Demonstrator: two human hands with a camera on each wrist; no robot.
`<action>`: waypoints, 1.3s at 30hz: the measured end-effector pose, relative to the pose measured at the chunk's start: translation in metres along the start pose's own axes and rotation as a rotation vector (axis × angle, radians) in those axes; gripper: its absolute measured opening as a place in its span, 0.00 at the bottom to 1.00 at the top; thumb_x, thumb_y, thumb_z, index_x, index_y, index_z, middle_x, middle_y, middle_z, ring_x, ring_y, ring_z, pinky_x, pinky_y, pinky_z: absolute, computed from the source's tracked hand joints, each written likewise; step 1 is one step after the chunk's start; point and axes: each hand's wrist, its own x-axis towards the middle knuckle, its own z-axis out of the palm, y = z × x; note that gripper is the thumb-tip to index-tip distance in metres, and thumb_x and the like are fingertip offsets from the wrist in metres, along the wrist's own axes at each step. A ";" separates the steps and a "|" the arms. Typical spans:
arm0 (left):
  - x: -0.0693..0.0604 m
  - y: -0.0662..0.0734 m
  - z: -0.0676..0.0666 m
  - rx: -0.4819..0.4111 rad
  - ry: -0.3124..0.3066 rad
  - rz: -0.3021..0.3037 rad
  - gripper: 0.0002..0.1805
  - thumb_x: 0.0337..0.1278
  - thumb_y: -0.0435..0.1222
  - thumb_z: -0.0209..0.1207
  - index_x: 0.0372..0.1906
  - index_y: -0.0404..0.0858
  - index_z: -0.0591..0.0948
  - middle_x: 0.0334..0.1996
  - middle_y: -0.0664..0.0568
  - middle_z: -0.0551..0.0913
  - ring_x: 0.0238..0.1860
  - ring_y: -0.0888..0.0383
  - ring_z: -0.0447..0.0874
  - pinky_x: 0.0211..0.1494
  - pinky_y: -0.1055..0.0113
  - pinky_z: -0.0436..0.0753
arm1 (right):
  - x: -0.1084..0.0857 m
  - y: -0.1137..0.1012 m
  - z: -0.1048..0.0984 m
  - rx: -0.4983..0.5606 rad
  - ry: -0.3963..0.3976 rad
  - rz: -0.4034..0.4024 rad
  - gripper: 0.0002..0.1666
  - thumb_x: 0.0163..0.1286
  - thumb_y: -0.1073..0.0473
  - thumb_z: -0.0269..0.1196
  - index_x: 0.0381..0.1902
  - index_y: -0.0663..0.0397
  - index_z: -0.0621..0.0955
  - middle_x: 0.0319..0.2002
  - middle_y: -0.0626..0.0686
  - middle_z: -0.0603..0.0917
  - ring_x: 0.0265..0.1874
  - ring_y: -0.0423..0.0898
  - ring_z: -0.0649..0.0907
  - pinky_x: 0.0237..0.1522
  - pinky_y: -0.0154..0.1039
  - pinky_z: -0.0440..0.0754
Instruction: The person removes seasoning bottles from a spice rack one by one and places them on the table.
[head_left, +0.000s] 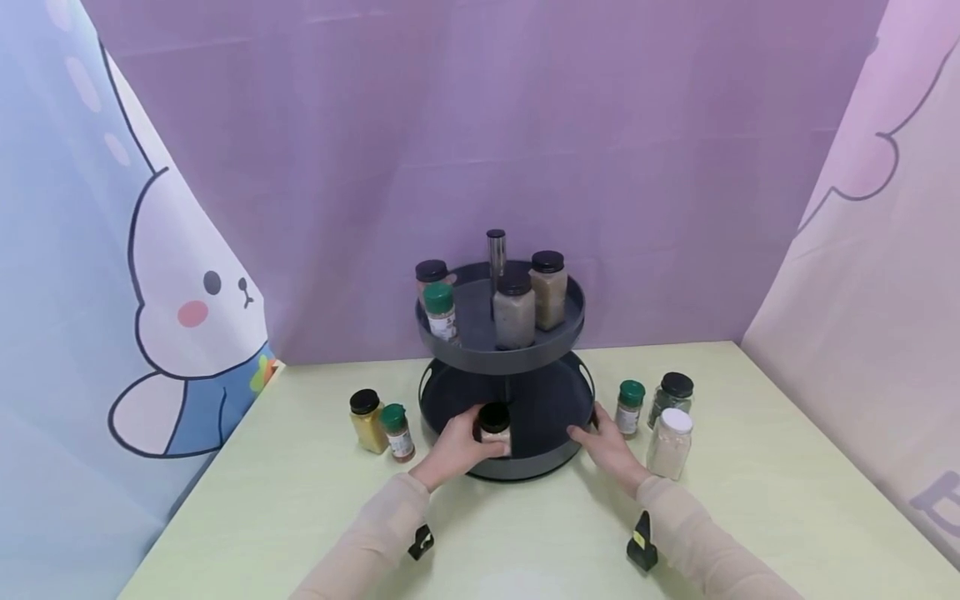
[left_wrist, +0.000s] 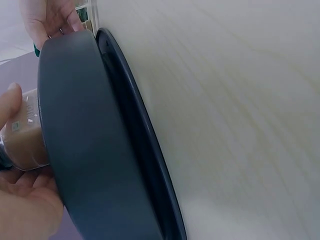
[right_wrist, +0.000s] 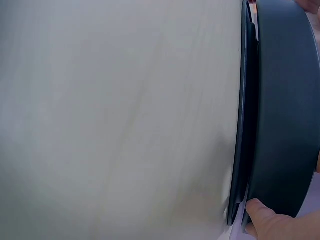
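Note:
My left hand (head_left: 456, 446) grips a square jar (head_left: 495, 433) with a black lid and pale brown contents, at the front of the lower tier of a dark two-tier turntable rack (head_left: 506, 468). In the left wrist view the jar (left_wrist: 27, 142) sits between thumb and fingers, its base hidden behind the tray wall (left_wrist: 85, 125). My right hand (head_left: 611, 450) holds the lower tray's right edge. The right wrist view shows digits of that hand (right_wrist: 280, 222) against the tray wall (right_wrist: 285, 110).
The upper tier (head_left: 480, 360) carries several jars, among them a green-capped bottle (head_left: 441, 312). Left of the rack stand a yellow jar (head_left: 367, 425) and a green-capped bottle (head_left: 399, 435). On the right are a green-capped bottle (head_left: 628, 408), a black-lidded jar (head_left: 663, 400) and a white-lidded jar (head_left: 669, 450).

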 end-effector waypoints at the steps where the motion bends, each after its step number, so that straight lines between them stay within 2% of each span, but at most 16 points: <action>1: 0.000 0.000 0.000 0.002 0.000 0.001 0.36 0.45 0.48 0.66 0.59 0.35 0.70 0.51 0.45 0.78 0.47 0.54 0.76 0.46 0.62 0.77 | 0.000 0.000 0.000 -0.002 -0.001 0.000 0.46 0.69 0.56 0.52 0.69 0.70 0.40 0.69 0.71 0.45 0.69 0.64 0.48 0.69 0.55 0.50; 8: 0.001 -0.002 0.000 0.010 0.002 0.011 0.34 0.44 0.49 0.66 0.56 0.36 0.72 0.46 0.47 0.79 0.37 0.58 0.74 0.38 0.68 0.75 | 0.002 0.002 0.000 0.006 -0.001 0.004 0.46 0.68 0.56 0.52 0.69 0.70 0.39 0.69 0.71 0.44 0.69 0.64 0.48 0.69 0.54 0.49; 18: 0.002 -0.002 0.000 0.023 0.039 0.024 0.30 0.42 0.47 0.68 0.53 0.39 0.74 0.36 0.54 0.79 0.31 0.61 0.72 0.31 0.72 0.73 | 0.002 -0.001 -0.001 0.017 -0.005 0.006 0.46 0.68 0.56 0.52 0.69 0.70 0.39 0.69 0.70 0.44 0.69 0.64 0.48 0.69 0.54 0.49; 27: 0.000 -0.004 0.003 0.011 0.074 0.033 0.27 0.40 0.47 0.69 0.49 0.43 0.76 0.32 0.56 0.78 0.29 0.61 0.72 0.30 0.72 0.73 | 0.000 -0.001 0.000 0.015 0.018 -0.030 0.49 0.66 0.52 0.54 0.69 0.72 0.41 0.68 0.74 0.46 0.67 0.67 0.50 0.68 0.57 0.51; 34: -0.002 -0.005 0.006 -0.001 0.117 0.057 0.26 0.40 0.47 0.69 0.48 0.44 0.77 0.32 0.57 0.79 0.29 0.61 0.72 0.30 0.72 0.73 | 0.002 0.000 -0.001 0.031 0.014 -0.015 0.46 0.67 0.55 0.53 0.70 0.67 0.41 0.70 0.70 0.45 0.69 0.63 0.48 0.70 0.54 0.48; 39: -0.003 -0.004 0.006 -0.034 0.145 0.067 0.27 0.38 0.49 0.69 0.47 0.45 0.77 0.32 0.57 0.79 0.30 0.61 0.72 0.31 0.72 0.74 | 0.000 -0.001 0.001 0.017 0.028 -0.034 0.46 0.66 0.55 0.54 0.70 0.69 0.43 0.69 0.72 0.47 0.68 0.65 0.50 0.68 0.56 0.50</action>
